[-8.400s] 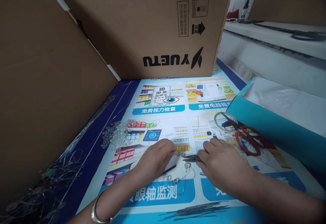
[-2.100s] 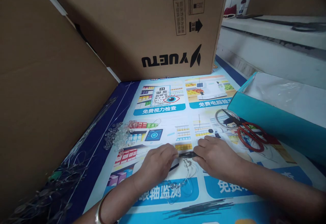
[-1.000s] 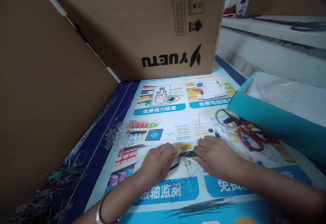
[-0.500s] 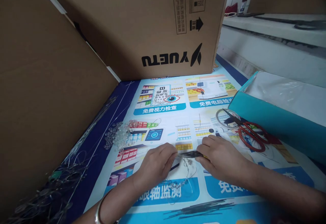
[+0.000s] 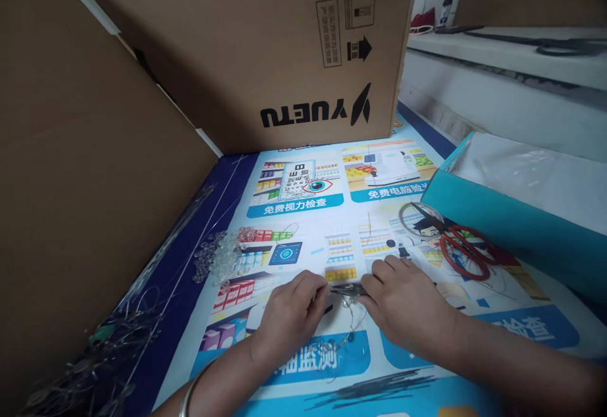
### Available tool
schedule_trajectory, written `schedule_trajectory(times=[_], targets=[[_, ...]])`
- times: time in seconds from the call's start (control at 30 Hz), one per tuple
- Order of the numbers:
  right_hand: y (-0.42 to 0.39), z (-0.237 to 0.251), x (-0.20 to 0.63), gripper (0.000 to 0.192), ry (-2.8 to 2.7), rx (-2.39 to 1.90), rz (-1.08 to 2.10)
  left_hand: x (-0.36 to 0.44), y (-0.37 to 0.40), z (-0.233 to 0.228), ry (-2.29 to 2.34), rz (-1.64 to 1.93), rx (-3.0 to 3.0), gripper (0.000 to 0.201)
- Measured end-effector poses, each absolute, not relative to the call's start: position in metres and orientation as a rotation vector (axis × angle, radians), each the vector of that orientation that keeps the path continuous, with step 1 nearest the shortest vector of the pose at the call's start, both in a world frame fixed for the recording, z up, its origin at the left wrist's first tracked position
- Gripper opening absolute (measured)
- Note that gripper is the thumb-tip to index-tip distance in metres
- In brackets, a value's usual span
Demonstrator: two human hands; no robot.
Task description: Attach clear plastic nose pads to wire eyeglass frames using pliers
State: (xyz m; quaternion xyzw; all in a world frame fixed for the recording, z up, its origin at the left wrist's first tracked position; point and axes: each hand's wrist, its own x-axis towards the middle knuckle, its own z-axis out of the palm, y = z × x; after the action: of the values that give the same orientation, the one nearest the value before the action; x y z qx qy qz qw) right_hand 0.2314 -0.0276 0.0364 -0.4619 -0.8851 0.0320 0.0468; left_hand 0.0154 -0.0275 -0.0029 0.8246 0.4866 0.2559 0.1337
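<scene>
Pliers (image 5: 348,289) lie low over the printed poster (image 5: 303,215), just in front of the big cardboard box (image 5: 265,50) and between your two hands, their dark tips pointing toward your left hand. Your right hand (image 5: 403,306) is closed around the pliers' handles, knuckles up, so the tool sits nearly flat to the poster; that low hold looks meant to steady the tips on something small. Your left hand (image 5: 291,316) is pinched shut at the tips, fingertips (image 5: 322,287) meeting the tool's nose, apparently gripping the end of a thin wire strung with clear beads (image 5: 339,338); what sits between the fingers is too small to make out. The beaded wire trails from the pliers toward you in a loose curve, free on the poster. Farther from the box than your hands, a bundle of dark straight wires (image 5: 370,392) lies near the poster's edge. Left of the pliers, a heap of clear beads (image 5: 220,256) rests within your left hand's reach, and beyond it, against the side cardboard panel (image 5: 85,170), a tangle of wire pieces (image 5: 95,354). Right of the pliers, red-handled scissors (image 5: 462,249) lie beside a teal box (image 5: 512,227), untouched.
</scene>
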Motion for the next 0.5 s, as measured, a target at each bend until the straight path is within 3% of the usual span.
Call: schedule_trajectory(times=[0.5], targets=[[-0.0207,0.0388,0.2333,0.022,-2.704,-1.393,0.141,0.0163,-0.0268,-0.0019,1.407,0.694,2.385,0.011]])
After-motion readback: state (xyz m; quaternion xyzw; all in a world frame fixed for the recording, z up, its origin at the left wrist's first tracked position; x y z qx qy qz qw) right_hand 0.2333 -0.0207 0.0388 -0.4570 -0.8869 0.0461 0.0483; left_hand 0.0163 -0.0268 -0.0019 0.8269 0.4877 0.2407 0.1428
